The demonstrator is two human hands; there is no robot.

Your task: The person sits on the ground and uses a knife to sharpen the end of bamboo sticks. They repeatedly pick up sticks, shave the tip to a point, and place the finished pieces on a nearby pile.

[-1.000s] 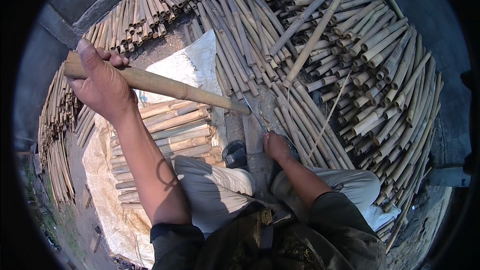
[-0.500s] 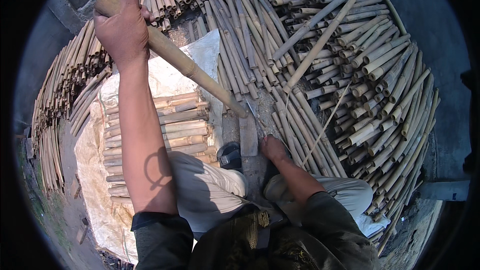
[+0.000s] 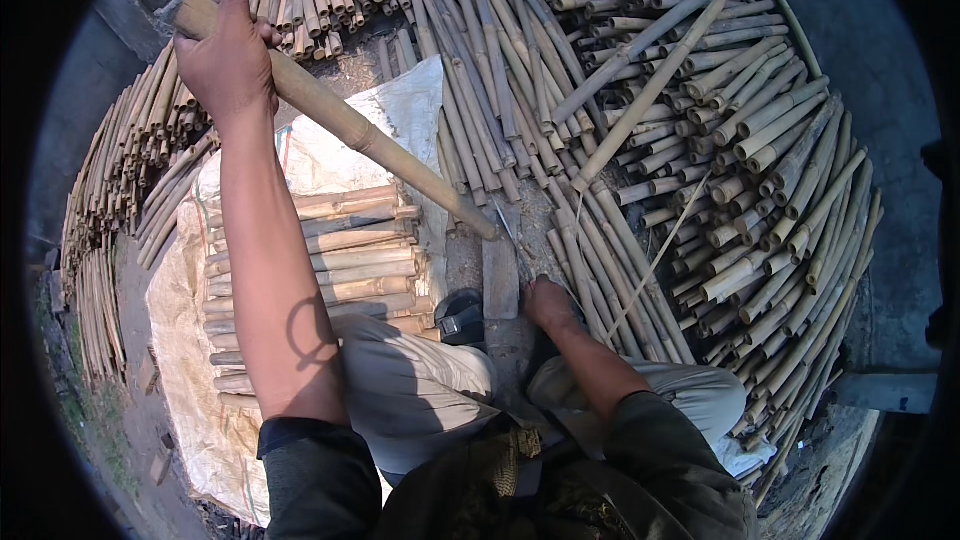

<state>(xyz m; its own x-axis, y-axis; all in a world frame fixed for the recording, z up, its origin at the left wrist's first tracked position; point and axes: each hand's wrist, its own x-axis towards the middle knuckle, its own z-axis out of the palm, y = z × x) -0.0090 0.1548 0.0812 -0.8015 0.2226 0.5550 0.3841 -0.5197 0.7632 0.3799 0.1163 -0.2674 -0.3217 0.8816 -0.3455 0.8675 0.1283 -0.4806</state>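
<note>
My left hand (image 3: 228,65) is wrapped round the upper end of a bamboo pole (image 3: 365,135). The pole slants down to the right, its lower end by the top of a flat wooden block (image 3: 501,280) between my feet. Low on the right, my right hand (image 3: 550,302) is closed on a tool with a long, narrow metal blade (image 3: 508,225). The handle is hidden in my fingers, so its exact kind is unclear. The blade points up and away from me, just right of the pole's lower end.
On a pale sheet (image 3: 185,340) to the left lies a row of short-cut bamboo pieces (image 3: 365,267). Large stacks of bamboo poles (image 3: 740,200) fill the right side, with more poles (image 3: 470,70) ahead and another stack (image 3: 125,160) at far left. My sandalled foot (image 3: 460,318) is beside the block.
My left hand has moved a little left and toward me, swinging the pole's upper end with it. The pole's lower end and my right hand have barely moved.
</note>
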